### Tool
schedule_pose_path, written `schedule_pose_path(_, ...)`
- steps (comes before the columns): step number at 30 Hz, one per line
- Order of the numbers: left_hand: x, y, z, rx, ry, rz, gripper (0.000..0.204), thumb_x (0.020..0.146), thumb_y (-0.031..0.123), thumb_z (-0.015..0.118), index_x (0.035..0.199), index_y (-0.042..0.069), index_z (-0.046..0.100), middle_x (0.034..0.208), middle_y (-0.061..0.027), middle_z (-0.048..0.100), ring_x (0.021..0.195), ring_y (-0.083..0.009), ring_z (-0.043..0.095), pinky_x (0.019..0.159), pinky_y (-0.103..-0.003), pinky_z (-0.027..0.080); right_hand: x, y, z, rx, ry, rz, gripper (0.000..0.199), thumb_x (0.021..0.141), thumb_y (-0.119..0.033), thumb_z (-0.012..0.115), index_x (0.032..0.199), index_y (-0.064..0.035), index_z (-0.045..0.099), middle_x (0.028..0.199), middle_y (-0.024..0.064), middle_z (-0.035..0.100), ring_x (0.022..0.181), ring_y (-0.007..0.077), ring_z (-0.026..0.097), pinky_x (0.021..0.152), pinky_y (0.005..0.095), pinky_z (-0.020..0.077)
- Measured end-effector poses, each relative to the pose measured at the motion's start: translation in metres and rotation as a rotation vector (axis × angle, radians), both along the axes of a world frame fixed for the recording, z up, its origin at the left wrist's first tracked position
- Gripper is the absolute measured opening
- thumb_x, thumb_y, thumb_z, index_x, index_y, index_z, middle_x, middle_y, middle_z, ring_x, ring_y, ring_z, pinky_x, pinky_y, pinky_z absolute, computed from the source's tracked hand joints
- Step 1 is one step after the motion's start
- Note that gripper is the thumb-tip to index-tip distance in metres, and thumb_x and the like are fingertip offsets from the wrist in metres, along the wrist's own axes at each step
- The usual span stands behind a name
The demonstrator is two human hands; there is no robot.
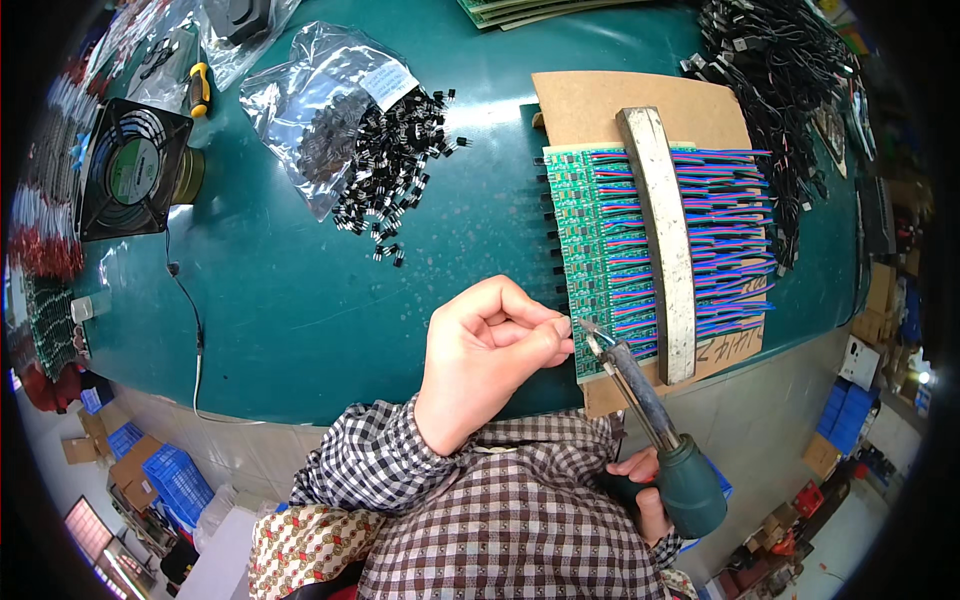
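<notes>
My left hand (490, 345) rests on the green table (300, 290), fingers curled with thumb and forefinger pinched at the left edge of a green circuit board panel (600, 240); whether anything sits in the pinch is too small to tell. My right hand (640, 485) grips the dark green handle of a soldering iron (650, 410), whose tip touches the panel's lower left corner. Red, blue and purple wires (730, 230) run off the panel to the right. A long grey bar (665, 240) lies across the wires. Brown cardboard (640, 100) lies beneath the panel.
A heap of small black components (395, 175) spills from a clear plastic bag (320, 100) at the table's middle. A black fan (130, 170) stands at the left. Tangled black cables (770, 70) lie at the upper right. Blue crates (170, 480) stand on the floor.
</notes>
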State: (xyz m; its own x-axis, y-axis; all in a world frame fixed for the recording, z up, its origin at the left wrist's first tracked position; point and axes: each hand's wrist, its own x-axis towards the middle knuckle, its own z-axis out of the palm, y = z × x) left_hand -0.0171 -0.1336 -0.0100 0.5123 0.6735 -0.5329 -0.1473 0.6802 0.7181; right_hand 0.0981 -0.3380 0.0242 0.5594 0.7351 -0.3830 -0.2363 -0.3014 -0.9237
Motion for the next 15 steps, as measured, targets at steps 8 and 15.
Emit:
schedule_pose_path(8, -0.0002, -0.0013, -0.0005, 0.004, 0.002, 0.009, 0.007, 0.078, -0.004, 0.057, 0.078, -0.003, 0.050, 0.082, -0.0144, 0.061, 0.073, -0.0161, 0.062, 0.065, -0.025, 0.054, -0.0005, 0.0009, -0.0031, 0.037, 0.069, -0.024, 0.036, 0.070, -0.022, 0.071, 0.082, 0.0038, 0.049, 0.075, 0.0117, 0.052, 0.072, 0.0222, 0.057, 0.069, 0.0410, 0.0521)
schedule_pose_path(15, 0.0000, -0.0021, -0.0012, 0.017, -0.008, 0.015, 0.007, 0.078, -0.005, 0.056, 0.079, -0.003, 0.049, 0.082, -0.0144, 0.061, 0.073, -0.0166, 0.062, 0.065, -0.025, 0.054, -0.0005, 0.0026, -0.0027, 0.037, 0.096, -0.043, 0.036, 0.069, -0.020, 0.072, 0.081, 0.0043, 0.049, 0.074, 0.0114, 0.052, 0.070, 0.0212, 0.056, 0.069, 0.0409, 0.0524)
